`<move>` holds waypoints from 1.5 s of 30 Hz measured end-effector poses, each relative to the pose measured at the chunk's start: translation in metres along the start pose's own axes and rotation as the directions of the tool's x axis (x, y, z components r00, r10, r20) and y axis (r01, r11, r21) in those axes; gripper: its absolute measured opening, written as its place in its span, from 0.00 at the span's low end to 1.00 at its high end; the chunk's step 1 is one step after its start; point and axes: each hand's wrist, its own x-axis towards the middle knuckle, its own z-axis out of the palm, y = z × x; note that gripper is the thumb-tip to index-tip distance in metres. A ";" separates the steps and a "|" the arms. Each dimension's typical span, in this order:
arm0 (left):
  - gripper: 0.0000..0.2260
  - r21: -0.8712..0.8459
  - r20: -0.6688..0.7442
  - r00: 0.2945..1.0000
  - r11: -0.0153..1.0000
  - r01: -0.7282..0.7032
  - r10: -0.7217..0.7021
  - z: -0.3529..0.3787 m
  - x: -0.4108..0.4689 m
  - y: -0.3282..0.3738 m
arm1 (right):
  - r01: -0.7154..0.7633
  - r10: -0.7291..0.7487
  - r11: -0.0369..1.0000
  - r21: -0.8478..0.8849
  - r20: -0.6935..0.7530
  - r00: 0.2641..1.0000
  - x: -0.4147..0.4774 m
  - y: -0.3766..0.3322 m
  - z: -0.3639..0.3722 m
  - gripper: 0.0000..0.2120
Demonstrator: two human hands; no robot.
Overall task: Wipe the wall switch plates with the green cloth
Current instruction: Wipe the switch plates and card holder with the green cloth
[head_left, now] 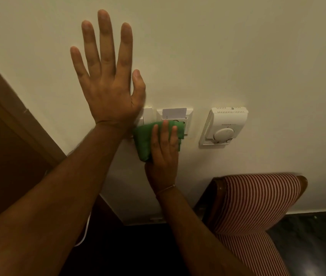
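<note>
My right hand (163, 154) presses a folded green cloth (145, 141) flat against the cream wall, over the lower half of a white key-card switch plate (189, 116) that holds a pale card (174, 112). Left of it, a second white switch plate (148, 114) is mostly hidden behind my left hand and the cloth. My left hand (107, 76) lies flat on the wall above and to the left, fingers spread and pointing up, holding nothing.
A white thermostat with a round dial (224, 126) hangs on the wall to the right of the plates. Below it stands a chair with a red-and-white striped back (257, 202). A brown wooden door frame (9, 116) runs down the left side. The floor is dark.
</note>
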 end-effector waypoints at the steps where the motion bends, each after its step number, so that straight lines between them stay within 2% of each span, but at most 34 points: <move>1: 0.33 0.002 0.005 1.000 1.000 0.000 0.000 0.000 0.000 0.001 | -0.002 0.001 1.000 -0.016 -0.009 1.000 0.001 0.006 -0.003 0.46; 3: 0.31 0.018 0.015 1.000 1.000 0.007 -0.007 0.000 0.000 0.001 | -0.128 0.128 0.992 0.000 -0.075 0.989 0.001 0.017 -0.012 0.43; 5: 0.29 0.032 0.014 1.000 0.999 0.011 -0.011 0.000 0.000 0.001 | -0.278 0.287 0.957 0.083 -0.144 0.947 0.003 0.022 -0.018 0.42; 7: 0.29 0.033 0.008 1.000 0.999 0.009 -0.010 -0.001 -0.001 0.002 | -0.317 0.337 0.939 0.131 -0.171 0.926 0.005 0.015 -0.016 0.41; 9: 0.31 0.016 -0.001 1.000 1.000 0.005 -0.005 -0.001 -0.001 0.003 | -0.287 0.303 0.949 0.128 -0.133 0.944 0.008 0.001 -0.011 0.42; 11: 0.32 -0.005 -0.009 1.000 1.000 0.006 -0.006 0.000 -0.001 0.002 | -0.175 0.183 0.979 0.103 -0.077 0.980 0.008 -0.009 -0.007 0.45; 14: 0.31 -0.028 -0.004 1.000 1.000 0.014 -0.014 -0.001 -0.001 0.002 | 0.001 0.000 1.000 0.018 -0.043 0.999 0.008 0.002 -0.012 0.37; 16: 0.32 -0.019 0.006 1.000 1.000 0.004 -0.004 0.001 -0.001 0.002 | -0.118 0.120 0.993 0.025 -0.096 0.988 0.011 0.013 -0.020 0.38; 18: 0.32 0.001 0.001 1.000 1.000 0.000 0.000 0.002 -0.002 0.000 | -0.313 0.331 0.941 0.126 -0.167 0.929 0.015 0.013 -0.023 0.42; 19: 0.32 0.003 -0.002 1.000 1.000 -0.001 0.001 0.002 -0.002 0.000 | -0.352 0.379 0.921 0.165 -0.186 0.906 0.016 0.009 -0.021 0.43; 21: 0.32 -0.011 0.001 1.000 1.000 -0.001 0.001 0.003 -0.002 0.000 | -0.323 0.356 0.927 0.193 -0.171 0.919 0.017 -0.004 -0.013 0.43; 24: 0.32 -0.018 0.001 1.000 1.000 0.013 -0.013 0.003 -0.002 -0.001 | -0.144 0.152 0.982 0.125 -0.063 0.986 0.011 -0.024 -0.002 0.42; 27: 0.32 -0.018 -0.008 1.000 1.000 0.015 -0.016 0.003 -0.003 0.000 | 0.030 -0.034 0.997 0.071 0.049 0.998 0.003 -0.019 -0.002 0.44; 28: 0.32 -0.016 -0.012 1.000 1.000 0.015 -0.015 0.003 -0.003 0.001 | 0.025 -0.027 0.999 0.046 0.036 0.999 0.003 -0.011 -0.005 0.44; 30: 0.32 -0.003 -0.018 1.000 1.000 0.012 -0.012 0.003 -0.002 0.001 | -0.121 0.122 0.993 0.019 -0.068 0.990 0.007 0.007 -0.016 0.43; 32: 0.32 0.020 -0.022 1.000 1.000 0.016 -0.016 0.003 -0.001 0.003 | -0.278 0.286 0.958 0.067 -0.185 0.940 0.014 0.017 -0.022 0.39; 34: 0.29 0.035 -0.028 0.999 0.999 0.022 -0.021 0.003 -0.002 0.004 | -0.325 0.346 0.937 0.127 -0.215 0.913 0.017 0.009 -0.019 0.39; 36: 0.28 0.043 -0.026 0.999 0.999 0.026 -0.025 0.003 -0.003 0.005 | -0.274 0.290 0.955 0.117 -0.153 0.945 0.013 -0.007 -0.011 0.41; 38: 0.27 0.051 -0.034 0.999 0.998 0.029 -0.027 0.003 -0.002 0.004 | -0.138 0.139 0.989 0.045 -0.034 0.990 0.005 -0.019 -0.001 0.44; 41: 0.28 0.048 -0.051 0.998 0.999 0.023 -0.021 0.005 -0.002 0.003 | 0.013 -0.013 1.000 0.009 0.067 0.998 -0.001 -0.012 0.003 0.45; 43: 0.28 0.053 -0.059 0.998 0.998 0.024 -0.021 0.006 -0.002 0.003 | -0.011 0.011 1.000 -0.003 0.009 1.000 0.002 0.001 -0.004 0.38; 45: 0.28 0.056 -0.065 0.998 0.998 0.020 -0.017 0.008 -0.002 0.002 | -0.190 0.194 0.981 0.043 -0.128 0.973 0.007 0.011 -0.012 0.34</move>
